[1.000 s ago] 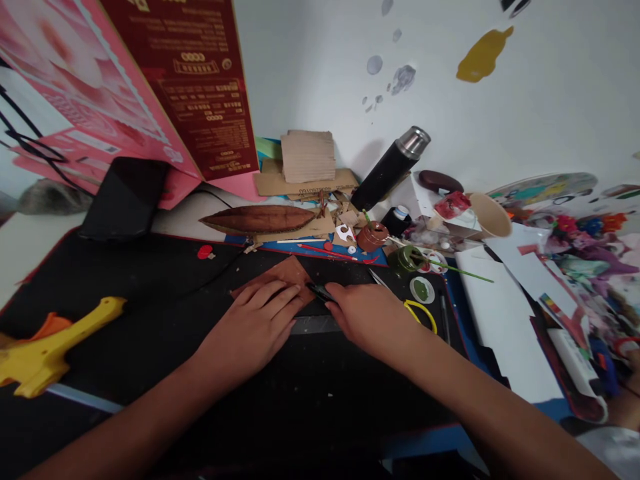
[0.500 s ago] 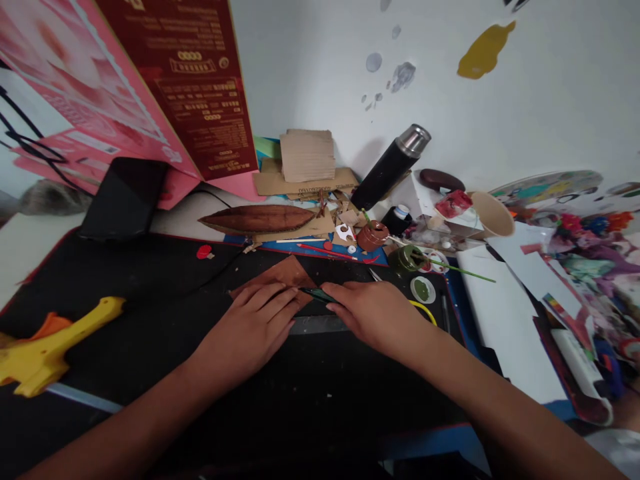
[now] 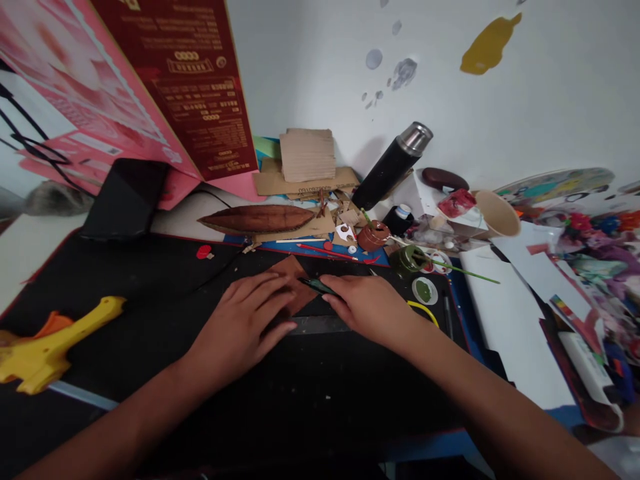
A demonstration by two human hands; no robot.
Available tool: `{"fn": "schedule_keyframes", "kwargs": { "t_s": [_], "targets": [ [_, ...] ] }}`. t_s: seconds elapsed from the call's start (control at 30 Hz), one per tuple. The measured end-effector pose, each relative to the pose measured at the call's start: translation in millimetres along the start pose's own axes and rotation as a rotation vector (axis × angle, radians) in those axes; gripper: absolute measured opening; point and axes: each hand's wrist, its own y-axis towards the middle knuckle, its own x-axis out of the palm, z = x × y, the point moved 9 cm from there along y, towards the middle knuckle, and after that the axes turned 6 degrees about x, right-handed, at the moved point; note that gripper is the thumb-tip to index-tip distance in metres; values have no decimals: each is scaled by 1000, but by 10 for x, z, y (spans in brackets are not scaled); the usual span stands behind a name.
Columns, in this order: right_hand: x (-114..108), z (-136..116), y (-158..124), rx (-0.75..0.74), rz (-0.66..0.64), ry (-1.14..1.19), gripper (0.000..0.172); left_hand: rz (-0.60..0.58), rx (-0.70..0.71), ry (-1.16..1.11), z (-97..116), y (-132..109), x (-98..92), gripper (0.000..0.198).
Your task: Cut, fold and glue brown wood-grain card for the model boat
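Observation:
My left hand [image 3: 250,317] lies spread on a brown square sheet [image 3: 293,267], its fingers covering the sheet's left part. In my right hand [image 3: 373,307] is a slim dark green utility knife [image 3: 315,285], its front end over the sheet's right corner. Whether the tip touches the sheet, I cannot tell. A dark grey ruler-like strip [image 3: 323,325] lies just below both hands on the black mat [image 3: 300,413].
Behind the hands are a brown boat-shaped piece [image 3: 257,219], a red pencil [image 3: 330,252], paint jars [image 3: 373,236] and a black thermos [image 3: 393,167]. At left lies a yellow glue gun [image 3: 55,347]. A dark phone-like slab [image 3: 125,197] leans at the back left.
My left hand has shifted slightly left and its fingers have spread, baring more of the brown sheet. The knife in my right hand is now angled more steeply, its tip slightly higher.

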Motion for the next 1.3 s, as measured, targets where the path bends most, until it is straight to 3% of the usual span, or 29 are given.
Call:
{"fn": "schedule_keyframes", "kwargs": {
  "t_s": [0.2,0.37,0.57,0.8,0.97,1.3],
  "targets": [
    [4,44,-49,-3,11,32,35,-41,-107,59,-94,59,-31,47],
    [60,92,-129,5,-2,65,34,-65,-103,81,-29,72,-75,35],
    [102,119,-194,43,-49,85,31,-71,-117,132,109,-31,-105,38],
    [62,3,-225,22,-33,77,31,-25,-13,124,266,-25,-114,33],
    [55,-39,-192,32,-19,-5,34,-41,99,110,372,8,-6,39],
    [72,-76,-139,27,-47,-65,37,-93,77,95,345,10,98,43]
  ]
}}
